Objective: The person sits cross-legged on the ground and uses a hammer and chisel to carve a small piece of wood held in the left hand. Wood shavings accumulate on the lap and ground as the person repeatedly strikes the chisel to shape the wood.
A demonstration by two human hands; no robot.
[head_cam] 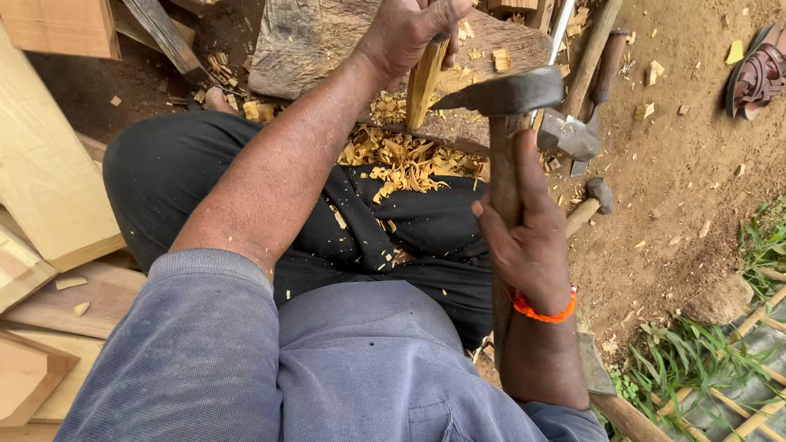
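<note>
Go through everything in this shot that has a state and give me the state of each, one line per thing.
Left hand: closed around the wooden piece.
Wooden piece: held upright on the chopping block.
Chopping block: lying on the ground, littered with chips.
Right hand: gripping the adze handle.
Adze: raised, head beside the wooden piece.
Hatchet: lying unused on the ground.
Small hammer: lying unused.

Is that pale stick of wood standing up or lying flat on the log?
Standing roughly upright. The left hand grips the top of the pale stick, whose lower end rests on the log.
</note>
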